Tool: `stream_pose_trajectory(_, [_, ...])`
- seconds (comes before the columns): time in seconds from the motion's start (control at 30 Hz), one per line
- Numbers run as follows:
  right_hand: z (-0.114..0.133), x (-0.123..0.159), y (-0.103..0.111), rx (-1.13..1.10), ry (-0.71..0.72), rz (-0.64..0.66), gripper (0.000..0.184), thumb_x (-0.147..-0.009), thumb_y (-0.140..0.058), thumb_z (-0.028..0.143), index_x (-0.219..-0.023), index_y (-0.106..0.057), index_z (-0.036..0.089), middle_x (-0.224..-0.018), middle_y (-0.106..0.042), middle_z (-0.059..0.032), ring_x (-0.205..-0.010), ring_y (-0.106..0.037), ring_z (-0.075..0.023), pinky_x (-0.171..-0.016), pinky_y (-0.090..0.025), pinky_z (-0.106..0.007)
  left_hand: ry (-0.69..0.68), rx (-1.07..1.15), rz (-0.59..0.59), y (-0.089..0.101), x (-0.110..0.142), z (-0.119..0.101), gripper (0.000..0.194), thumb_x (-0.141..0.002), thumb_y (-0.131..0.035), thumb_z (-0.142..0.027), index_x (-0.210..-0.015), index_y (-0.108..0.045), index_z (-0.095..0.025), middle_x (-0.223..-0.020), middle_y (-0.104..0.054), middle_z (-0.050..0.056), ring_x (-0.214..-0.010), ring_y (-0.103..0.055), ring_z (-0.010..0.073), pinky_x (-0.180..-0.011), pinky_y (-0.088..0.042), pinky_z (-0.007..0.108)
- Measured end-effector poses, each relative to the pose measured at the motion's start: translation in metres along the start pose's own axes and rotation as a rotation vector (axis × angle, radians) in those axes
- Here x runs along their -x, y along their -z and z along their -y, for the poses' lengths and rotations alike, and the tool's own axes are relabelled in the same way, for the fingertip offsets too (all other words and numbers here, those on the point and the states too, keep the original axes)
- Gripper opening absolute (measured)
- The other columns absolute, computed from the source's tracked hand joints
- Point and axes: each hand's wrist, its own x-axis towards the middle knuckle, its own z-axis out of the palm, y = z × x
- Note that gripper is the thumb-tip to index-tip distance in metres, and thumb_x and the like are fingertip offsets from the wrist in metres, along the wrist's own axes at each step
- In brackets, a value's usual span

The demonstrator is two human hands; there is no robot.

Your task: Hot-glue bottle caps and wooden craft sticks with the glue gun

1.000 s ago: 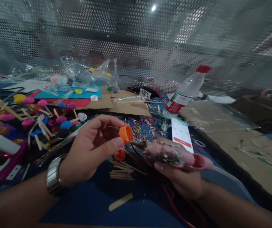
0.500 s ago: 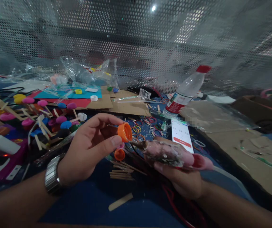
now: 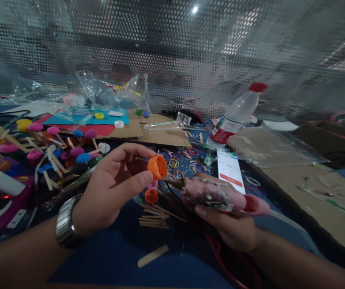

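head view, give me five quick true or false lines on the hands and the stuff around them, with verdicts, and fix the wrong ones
1. The left hand holds an orange cap. True.
2. The pink tool is in the left hand. False: the right hand holds it.
3. The bottle has a red cap. True.
4. The metal wristband is on the right wrist. False: it is on the left wrist.
5. The single flat wooden stick lies farther from the person than the bundle of thin sticks. False: it lies nearer.
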Motion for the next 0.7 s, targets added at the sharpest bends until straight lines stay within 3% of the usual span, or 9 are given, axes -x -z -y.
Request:
stream_pose_trajectory(0.13, [-0.0003,-0.0020,0.0008,-0.043,0.004,0.021,0.053,-0.093,-0.066,0.026,-0.131,-0.062,0.062,-0.120,-0.078,0.0144,-0.107,-0.076,-0.0220,-0.108,-0.057,-0.037,0.013,0.010,-0.005,-0.0002,-0.0009,-0.0011,0.018,-0.081,-0.082,-0.022,-0.097,-0.076,-0.021,-0.091,-0.073,0.006,-0.078,-0.067,0.0151,-0.064,-0.057,0.020])
stream_pose_trajectory(0.33, [-0.0005,0.0019,-0.0040,-0.066,-0.018,-0.002,0.050,-0.095,-0.065,0.026,-0.129,-0.064,0.063,-0.127,-0.075,0.0160,-0.119,-0.072,-0.0191,-0.109,-0.055,-0.033,0.041,0.059,-0.004,0.0001,-0.0009,-0.0009,0.018,-0.080,-0.084,-0.023,-0.096,-0.075,-0.022,-0.090,-0.074,0.004,-0.072,-0.066,0.0134,-0.065,-0.058,0.022])
stream_pose_trajectory(0.53, [-0.0010,0.0027,-0.0051,-0.074,-0.019,-0.044,0.049,-0.094,-0.067,0.026,-0.128,-0.065,0.060,-0.121,-0.078,0.0111,-0.113,-0.074,-0.0237,-0.110,-0.056,-0.041,0.050,0.092,-0.011,-0.0002,-0.0012,-0.0007,0.017,-0.080,-0.083,-0.021,-0.095,-0.076,-0.021,-0.087,-0.073,0.003,-0.067,-0.064,0.0112,-0.065,-0.059,0.021])
stream_pose_trajectory(0.7, [-0.0026,0.0009,-0.0022,-0.044,-0.005,-0.020,0.050,-0.092,-0.068,0.028,-0.129,-0.065,0.061,-0.124,-0.077,0.0129,-0.113,-0.074,-0.0242,-0.106,-0.058,-0.040,0.051,0.090,-0.026,-0.0010,-0.0015,-0.0013,0.017,-0.078,-0.084,-0.021,-0.093,-0.076,-0.021,-0.088,-0.073,0.003,-0.069,-0.064,0.0118,-0.063,-0.058,0.020])
